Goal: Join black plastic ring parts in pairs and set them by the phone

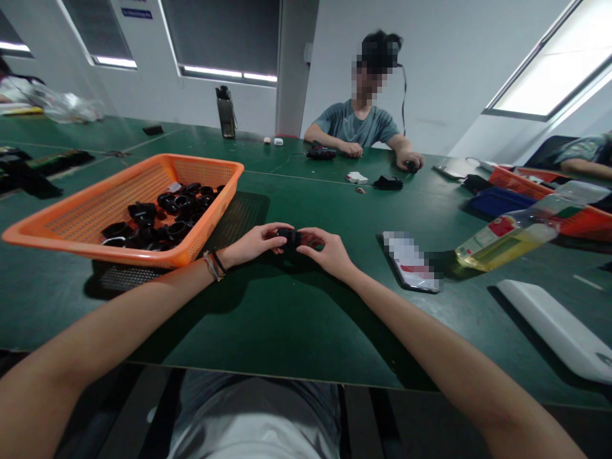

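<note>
Between my two hands, just above the green table [306,331], is a small black plastic part [289,239]; its exact kind does not show. My left hand [262,243] grips its left side with thumb and fingers. From the right, my right hand [326,250] pinches the other side, thumb and fingers curved round it. To the left of my hands stands an orange basket [62,245] of perforated plastic. Several black ring-shaped parts [179,229] lie heaped inside it, some looking like the piece I hold.
Right of my hands lie a phone [410,262], a tilted bottle with yellow liquid [507,245] and a white oblong case [557,328]. Across the table a person [362,124] sits near a power drill [319,152]. A dark bottle [225,113] stands at the back.
</note>
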### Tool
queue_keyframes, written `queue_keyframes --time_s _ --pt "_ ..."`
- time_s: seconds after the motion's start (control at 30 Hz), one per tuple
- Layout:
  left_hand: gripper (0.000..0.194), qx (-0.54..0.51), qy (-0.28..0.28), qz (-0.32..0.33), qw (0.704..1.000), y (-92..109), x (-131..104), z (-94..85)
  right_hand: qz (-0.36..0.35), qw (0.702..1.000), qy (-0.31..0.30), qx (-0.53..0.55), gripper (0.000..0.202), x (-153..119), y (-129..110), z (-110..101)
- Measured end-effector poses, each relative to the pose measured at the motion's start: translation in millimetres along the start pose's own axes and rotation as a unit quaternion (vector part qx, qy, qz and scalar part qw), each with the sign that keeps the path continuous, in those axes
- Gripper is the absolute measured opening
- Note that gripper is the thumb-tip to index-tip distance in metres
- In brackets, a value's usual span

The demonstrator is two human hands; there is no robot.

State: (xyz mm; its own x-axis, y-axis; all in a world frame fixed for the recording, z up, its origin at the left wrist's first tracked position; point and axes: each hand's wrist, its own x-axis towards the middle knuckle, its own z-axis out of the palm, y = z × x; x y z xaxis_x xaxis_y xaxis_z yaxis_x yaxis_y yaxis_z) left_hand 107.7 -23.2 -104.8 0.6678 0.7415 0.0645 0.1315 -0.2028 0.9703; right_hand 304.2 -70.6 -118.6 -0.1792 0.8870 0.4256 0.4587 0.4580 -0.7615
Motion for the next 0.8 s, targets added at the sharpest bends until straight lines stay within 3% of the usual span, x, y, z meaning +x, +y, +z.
queue_keyframes --time_s 0.8 --pt "0.047 0.008 0.001 0.002 1.000 -1.7 0.2 -0.1 0.002 1.000 -0.011 -0.012 0.027 -0.5 -0.3 -0.2"
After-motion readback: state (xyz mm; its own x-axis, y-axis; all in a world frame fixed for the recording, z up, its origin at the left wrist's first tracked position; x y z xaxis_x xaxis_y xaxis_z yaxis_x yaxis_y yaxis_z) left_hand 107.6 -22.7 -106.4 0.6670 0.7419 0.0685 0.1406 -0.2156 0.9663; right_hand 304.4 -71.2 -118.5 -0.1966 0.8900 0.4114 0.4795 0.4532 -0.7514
